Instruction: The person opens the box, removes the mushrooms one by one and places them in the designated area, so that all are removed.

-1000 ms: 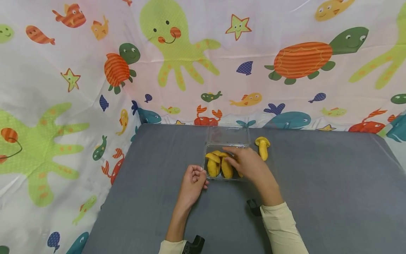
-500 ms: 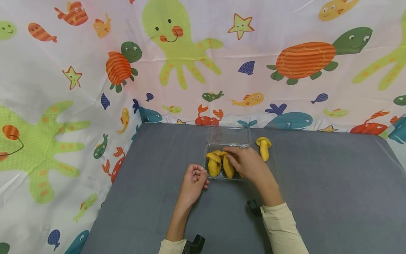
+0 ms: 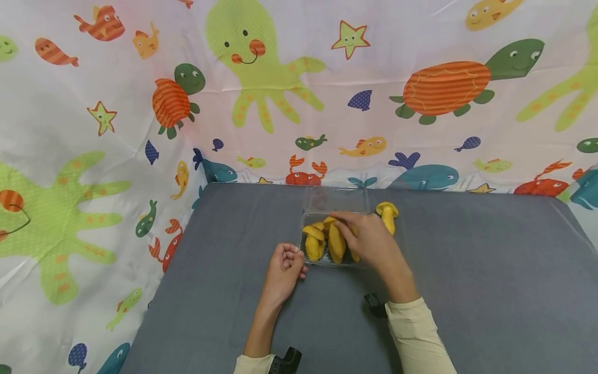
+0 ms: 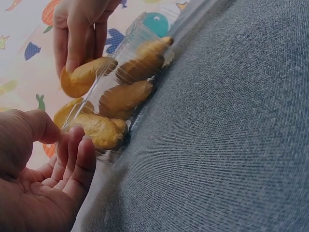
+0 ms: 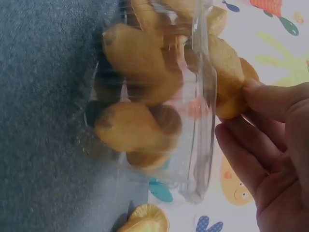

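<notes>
The right grip [image 3: 374, 240] pinches a mushroom [image 4: 91, 73], likely light, firm and best taken by the cap, just beneath its fingertips at the mouth of a box [image 5: 206, 121], while to its left the left grip [image 3: 284, 269] pinches the box's thin, probably flexible edge.

clear plastic box [image 3: 322, 263] on a grey counter [image 3: 233, 234], lid [image 3: 334, 199] open at its far side; bunch of yellow mushrooms [image 3: 314, 243] inside; right hand [image 3: 369, 236] pinching one; left hand [image 3: 282, 267] on its near left corner; loose mushroom [image 3: 386, 213] off its right side; sea-creature curtain [image 3: 303, 31] behind
</notes>
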`<control>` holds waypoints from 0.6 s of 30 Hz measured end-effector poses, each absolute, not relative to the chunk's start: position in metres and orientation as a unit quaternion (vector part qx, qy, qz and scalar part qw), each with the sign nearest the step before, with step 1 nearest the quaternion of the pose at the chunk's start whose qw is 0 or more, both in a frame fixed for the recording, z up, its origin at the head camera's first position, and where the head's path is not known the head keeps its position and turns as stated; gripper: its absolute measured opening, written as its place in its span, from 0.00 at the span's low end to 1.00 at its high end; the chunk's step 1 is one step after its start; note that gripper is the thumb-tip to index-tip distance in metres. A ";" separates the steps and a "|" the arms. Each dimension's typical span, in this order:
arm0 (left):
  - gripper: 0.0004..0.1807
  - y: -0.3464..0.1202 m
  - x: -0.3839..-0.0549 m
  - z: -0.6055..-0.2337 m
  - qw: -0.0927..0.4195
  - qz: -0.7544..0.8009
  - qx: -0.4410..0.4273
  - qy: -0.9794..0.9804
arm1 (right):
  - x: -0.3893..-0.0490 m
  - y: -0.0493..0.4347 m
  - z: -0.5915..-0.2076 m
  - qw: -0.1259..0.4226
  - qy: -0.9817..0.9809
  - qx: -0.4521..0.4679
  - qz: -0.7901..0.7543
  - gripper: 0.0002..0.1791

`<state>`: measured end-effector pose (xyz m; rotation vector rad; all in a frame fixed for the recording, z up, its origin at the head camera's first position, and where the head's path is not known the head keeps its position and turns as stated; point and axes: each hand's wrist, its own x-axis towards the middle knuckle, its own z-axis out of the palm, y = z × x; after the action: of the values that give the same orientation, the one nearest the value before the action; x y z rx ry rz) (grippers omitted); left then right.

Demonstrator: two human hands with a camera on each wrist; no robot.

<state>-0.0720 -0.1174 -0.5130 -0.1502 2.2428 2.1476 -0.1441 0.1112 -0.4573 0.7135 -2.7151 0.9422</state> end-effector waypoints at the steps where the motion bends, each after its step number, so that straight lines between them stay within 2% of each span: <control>1: 0.11 -0.117 -0.072 -0.513 0.015 0.691 -0.048 0.721 | -0.144 0.113 -0.457 0.097 -0.912 0.237 0.321 0.17; 13: 0.10 -0.115 -0.072 -0.514 0.014 0.686 -0.049 0.726 | -0.149 0.148 -0.448 0.198 -0.896 0.194 0.347 0.16; 18: 0.10 -0.116 -0.072 -0.514 0.012 0.686 -0.049 0.726 | -0.151 0.157 -0.445 0.220 -0.889 0.180 0.359 0.16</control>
<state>-0.0722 -0.1163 -0.5139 -0.1542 2.2636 2.1385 -0.1514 0.1568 -0.4454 0.4988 -2.4590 0.9942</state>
